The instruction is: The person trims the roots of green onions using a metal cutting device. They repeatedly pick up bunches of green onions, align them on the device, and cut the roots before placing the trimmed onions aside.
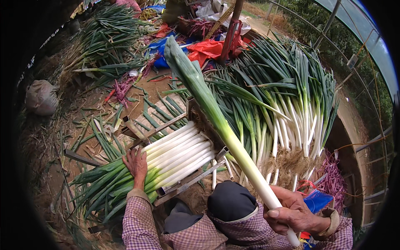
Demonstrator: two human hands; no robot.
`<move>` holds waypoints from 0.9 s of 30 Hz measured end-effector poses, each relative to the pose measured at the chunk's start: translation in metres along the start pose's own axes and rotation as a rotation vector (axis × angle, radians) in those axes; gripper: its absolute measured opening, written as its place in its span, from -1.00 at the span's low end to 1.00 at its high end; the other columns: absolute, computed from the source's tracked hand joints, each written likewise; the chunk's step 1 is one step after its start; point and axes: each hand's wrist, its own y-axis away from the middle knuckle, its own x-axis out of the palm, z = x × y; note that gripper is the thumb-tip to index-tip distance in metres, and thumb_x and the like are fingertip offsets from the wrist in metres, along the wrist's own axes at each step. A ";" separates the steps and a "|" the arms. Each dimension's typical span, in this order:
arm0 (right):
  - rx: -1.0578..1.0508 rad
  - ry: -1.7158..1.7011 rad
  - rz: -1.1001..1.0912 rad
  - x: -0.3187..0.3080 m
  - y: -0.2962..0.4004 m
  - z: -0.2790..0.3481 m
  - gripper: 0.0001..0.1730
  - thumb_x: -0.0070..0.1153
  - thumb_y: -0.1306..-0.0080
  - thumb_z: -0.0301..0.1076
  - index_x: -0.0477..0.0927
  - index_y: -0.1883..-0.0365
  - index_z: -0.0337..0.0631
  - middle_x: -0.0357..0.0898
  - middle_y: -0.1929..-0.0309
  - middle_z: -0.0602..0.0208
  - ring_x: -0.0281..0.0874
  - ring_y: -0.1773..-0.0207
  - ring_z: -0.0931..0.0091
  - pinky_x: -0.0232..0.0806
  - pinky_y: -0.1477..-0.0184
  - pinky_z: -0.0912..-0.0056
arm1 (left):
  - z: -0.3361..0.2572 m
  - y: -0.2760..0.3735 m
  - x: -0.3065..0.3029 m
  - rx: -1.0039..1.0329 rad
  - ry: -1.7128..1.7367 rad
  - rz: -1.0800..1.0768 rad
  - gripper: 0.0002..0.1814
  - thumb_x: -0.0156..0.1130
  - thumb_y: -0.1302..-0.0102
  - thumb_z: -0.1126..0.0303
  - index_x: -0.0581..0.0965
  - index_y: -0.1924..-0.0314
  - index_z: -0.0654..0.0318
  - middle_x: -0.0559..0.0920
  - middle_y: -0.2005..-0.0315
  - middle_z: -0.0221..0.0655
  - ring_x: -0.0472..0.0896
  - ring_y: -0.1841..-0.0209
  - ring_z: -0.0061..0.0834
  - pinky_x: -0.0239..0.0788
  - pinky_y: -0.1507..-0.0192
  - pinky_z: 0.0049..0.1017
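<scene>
My right hand [292, 211] grips one thick Welsh onion [243, 159] near its root end. Its white stalk runs up and to the left, and the trimmed green top lies far from my hand. My left hand [136, 165] is spread over the edge of a row of Welsh onions [178, 154], touching them near where white turns to green. Those stalks lie side by side in a metal frame [190, 184], with white ends to the right and green leaves to the left. Below my hands show my two knees, with dark patches over checked cloth.
A large heap of untrimmed onions [290, 103] with roots lies at the right. Another pile of green-leaved onions [106, 40] is at the upper left. Cut leaves [103, 134] litter the ground. A wooden post [231, 34] stands beside red plastic sheeting [206, 50]. Purple ties [331, 181] lie at the far right.
</scene>
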 end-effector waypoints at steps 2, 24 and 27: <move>-0.029 0.178 0.073 0.011 -0.019 0.013 -0.16 0.29 -0.41 -0.43 0.15 -0.57 -0.31 0.55 0.23 0.23 0.45 0.42 0.60 0.31 0.42 0.54 | -0.010 -0.001 0.004 -0.003 0.011 0.004 -0.55 0.28 -0.39 0.02 0.63 -0.22 -0.05 0.57 -0.19 -0.37 0.35 -0.40 -0.19 -0.18 -0.53 0.09; -1.227 1.492 0.213 0.032 -0.545 -0.104 -0.61 0.24 -0.32 -0.26 0.64 -0.14 0.06 0.62 0.13 0.35 0.57 -0.05 0.35 0.28 -0.08 0.17 | -0.020 0.002 -0.011 -0.194 0.120 0.144 -0.51 0.25 -0.39 -0.01 0.66 -0.18 0.10 0.63 -0.20 -0.19 0.39 -0.39 -0.03 -0.04 -0.49 0.05; -1.211 1.503 0.153 0.009 -0.554 -0.106 -0.60 0.23 -0.33 -0.28 0.64 -0.16 0.07 0.63 0.15 0.34 0.59 -0.03 0.34 0.29 -0.06 0.19 | -0.024 0.000 -0.010 -0.207 0.132 0.196 -0.50 0.27 -0.39 0.02 0.62 -0.26 0.01 0.58 -0.26 -0.20 0.35 -0.43 -0.05 0.01 -0.44 0.06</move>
